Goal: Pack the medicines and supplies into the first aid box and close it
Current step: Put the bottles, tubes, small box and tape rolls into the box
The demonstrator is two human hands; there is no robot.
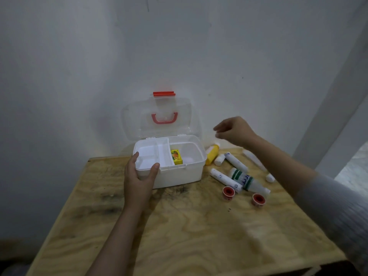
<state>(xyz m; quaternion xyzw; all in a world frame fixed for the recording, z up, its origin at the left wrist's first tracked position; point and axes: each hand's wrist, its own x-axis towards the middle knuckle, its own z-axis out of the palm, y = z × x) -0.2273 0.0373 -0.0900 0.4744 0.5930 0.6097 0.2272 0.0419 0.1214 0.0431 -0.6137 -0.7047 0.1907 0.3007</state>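
I've got the first aid box sitting open at the back of the wooden surface, its clear lid tipped up against the wall. My left hand is clamped on the box's front left corner, thumb over the rim, fingers on the side wall. Inside, a white tray fills the left part, and a small yellow carton lies in the right compartment. My right hand hovers above the supplies, fingers loosely curled, empty. Below it, right of the box: a yellow bottle, white rolled bandages, a green-labelled bottle on its side, and two red-centred tape rolls, all on the surface.
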